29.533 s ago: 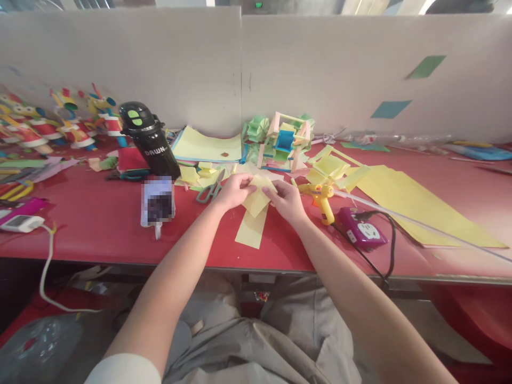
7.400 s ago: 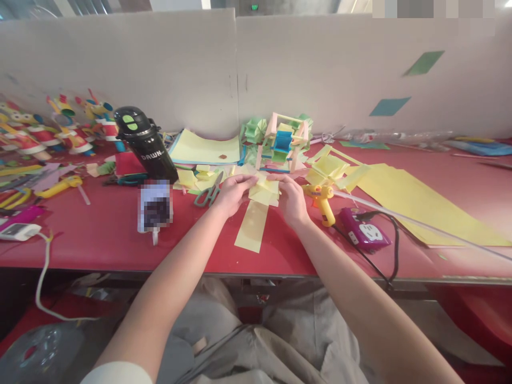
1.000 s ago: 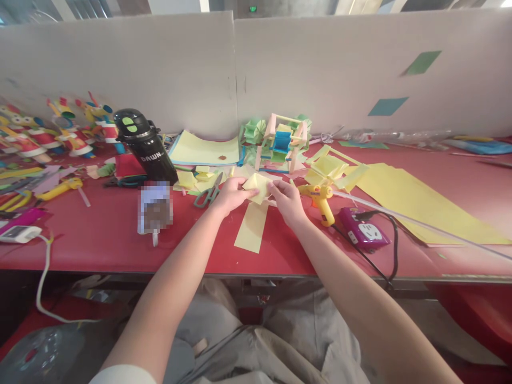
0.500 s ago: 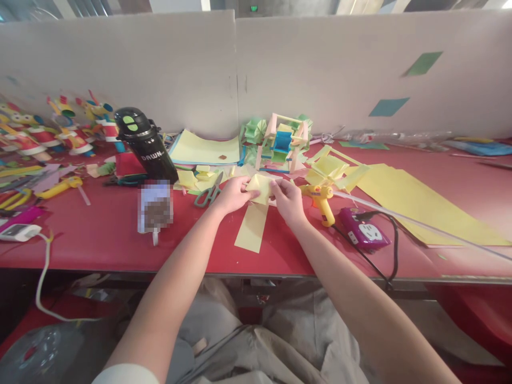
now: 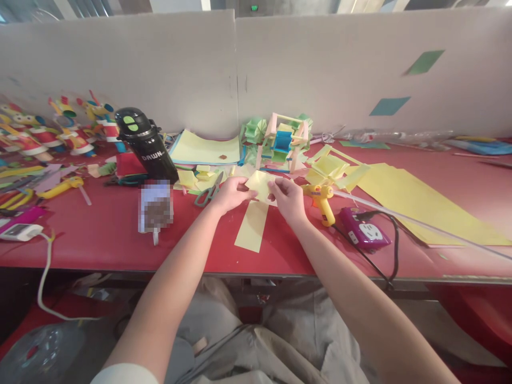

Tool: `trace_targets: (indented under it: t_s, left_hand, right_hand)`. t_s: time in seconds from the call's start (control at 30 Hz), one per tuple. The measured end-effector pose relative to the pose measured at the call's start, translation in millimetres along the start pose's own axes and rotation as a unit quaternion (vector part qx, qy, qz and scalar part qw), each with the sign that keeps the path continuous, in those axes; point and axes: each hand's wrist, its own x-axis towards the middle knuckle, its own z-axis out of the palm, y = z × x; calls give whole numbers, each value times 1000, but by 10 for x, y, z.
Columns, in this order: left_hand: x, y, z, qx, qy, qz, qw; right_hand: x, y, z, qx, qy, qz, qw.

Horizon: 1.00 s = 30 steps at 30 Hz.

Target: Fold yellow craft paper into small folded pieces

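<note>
Between my two hands is a small creased piece of pale yellow paper (image 5: 261, 184), held a little above the table. My left hand (image 5: 236, 194) pinches its left side, and my right hand (image 5: 287, 197) grips the right edge with thumb and fingers. Below them a flat yellow paper strip (image 5: 252, 226) lies on the red table, its far end partly covered by the held paper. Green-handled scissors (image 5: 206, 196) rest just left of my left hand. A yellow glue gun (image 5: 323, 202) stands close to the right of my right hand.
Behind the hands stands a paper-and-stick model (image 5: 283, 141). A black bottle (image 5: 150, 152) is at left, near several colourful figures (image 5: 76, 138). On the right are a purple power socket (image 5: 366, 232) with a black cable and large yellow sheets (image 5: 420, 205). A partition (image 5: 320, 74) closes off the back.
The held yellow paper has tilted and opened out a little between my hands. My right hand's fingers have shifted slightly over it; the strip below stays put.
</note>
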Motion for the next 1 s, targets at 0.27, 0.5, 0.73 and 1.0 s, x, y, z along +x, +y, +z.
trace_targets:
  t_s: [0.27,0.5,0.73,1.0]
  left_hand:
    - [43,-18,-10,14,33,50,998]
    - [58,-68,-42,72,71,40,994]
    - [44,-13,-38,82,79,13,993]
    - [6,22,-50,21,22,-43,999]
  right_hand:
    - [-1,-11,-4,-7,-27,-4,1000]
    - [-11,-2,5,-14,-14,20,1000]
    - [-22,-48,14,-25,-21,15,999]
    - [-27,-47,-3,-15,-61,7,998]
